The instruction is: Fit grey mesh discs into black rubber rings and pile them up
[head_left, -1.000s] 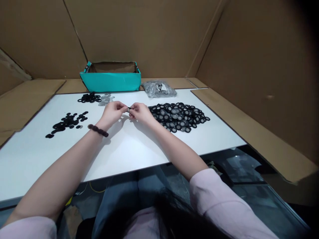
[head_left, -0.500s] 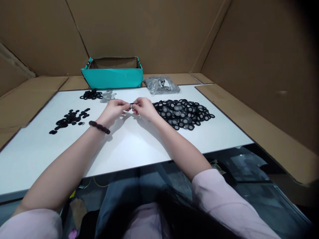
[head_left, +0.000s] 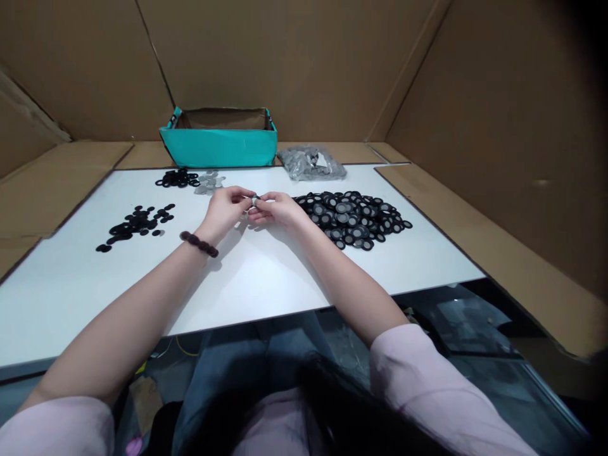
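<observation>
Between my fingertips is a small round disc [head_left: 254, 201], grey with a dark edge, partly covered by the fingers. My left hand [head_left: 228, 210] pinches it from the left, and my right hand [head_left: 277, 211] grips it from the right with its lower fingers bent beneath. Right of my hands lies a large heap of black-rimmed grey discs [head_left: 354, 218]. On the left are scattered plain black discs [head_left: 137, 220]. Behind my left hand sit a pile of black rings [head_left: 177, 178] and some clear grey discs [head_left: 208, 182].
A teal open box [head_left: 219, 147] stands at the back of the white table [head_left: 247, 278]. Beside it lies a clear plastic bag [head_left: 311, 163] full of grey pieces. Cardboard walls [head_left: 304, 69] enclose the back and sides.
Both hands stay together around the disc. My right hand has turned, its lower fingers now showing further under the disc. The whole view has shifted slightly.
</observation>
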`<state>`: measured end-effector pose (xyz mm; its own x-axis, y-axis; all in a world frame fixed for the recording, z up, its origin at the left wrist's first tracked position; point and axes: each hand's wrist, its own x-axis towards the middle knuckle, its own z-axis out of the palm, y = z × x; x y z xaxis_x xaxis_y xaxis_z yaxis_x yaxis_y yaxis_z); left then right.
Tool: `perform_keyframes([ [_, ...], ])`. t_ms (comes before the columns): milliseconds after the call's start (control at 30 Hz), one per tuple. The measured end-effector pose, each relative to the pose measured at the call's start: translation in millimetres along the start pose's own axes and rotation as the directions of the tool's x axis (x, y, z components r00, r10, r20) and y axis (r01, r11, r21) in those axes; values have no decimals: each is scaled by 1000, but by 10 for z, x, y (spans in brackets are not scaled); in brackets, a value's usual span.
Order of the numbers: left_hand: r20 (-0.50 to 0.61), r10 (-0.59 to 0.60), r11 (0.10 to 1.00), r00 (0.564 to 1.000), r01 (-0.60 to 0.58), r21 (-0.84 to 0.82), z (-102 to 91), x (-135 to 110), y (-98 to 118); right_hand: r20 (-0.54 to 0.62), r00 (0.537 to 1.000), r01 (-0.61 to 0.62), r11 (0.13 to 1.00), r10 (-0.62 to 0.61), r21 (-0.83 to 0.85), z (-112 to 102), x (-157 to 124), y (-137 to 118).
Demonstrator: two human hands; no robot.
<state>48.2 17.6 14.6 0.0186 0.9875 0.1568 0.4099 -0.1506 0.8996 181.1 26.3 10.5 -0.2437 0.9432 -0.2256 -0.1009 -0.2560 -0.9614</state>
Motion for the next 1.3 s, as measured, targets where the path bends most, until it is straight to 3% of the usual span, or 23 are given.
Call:
perform_keyframes([
  [200, 110, 101, 967, 989, -123, 222, -71, 43, -28, 48, 999, 19, 989, -12, -149, -14, -20, 0],
  [400, 128, 2, 996, 992, -13, 86, -82, 35, 18, 36, 993, 120, 977, -115, -174, -28, 11, 55],
  [533, 74, 6, 991, 997, -16, 129, -70, 61, -40, 31, 983, 180, 942, -178, -282, -30, 23, 66],
  [833, 53, -95, 993, 994, 98, -61, -12, 24, -3, -7, 929, 288, 736, -369, -613, -77, -13, 2],
  [933, 5, -52, 999, 999, 52, 3, 13, 3, -19, -28, 969, 195, 828, -245, -527, -43, -42, -18],
  [1000, -15, 6, 998, 1000, -5, 66, 15, 2, -31, -4, 994, 97, 929, -106, -357, -22, -62, -40],
  [1067, -5, 42, 996, 999, -41, 77, 4, 8, -30, 44, 999, 25, 978, -16, -207, -15, -76, -63],
  [1200, 73, 41, 997, 997, -45, 61, -29, 18, -2, 72, 997, -17, 994, 25, -112, -33, -70, -82],
  [1300, 72, 81, 982, 994, -92, 167, -43, 17, 8, 60, 998, 3, 990, 6, -141, -44, -54, -61],
])
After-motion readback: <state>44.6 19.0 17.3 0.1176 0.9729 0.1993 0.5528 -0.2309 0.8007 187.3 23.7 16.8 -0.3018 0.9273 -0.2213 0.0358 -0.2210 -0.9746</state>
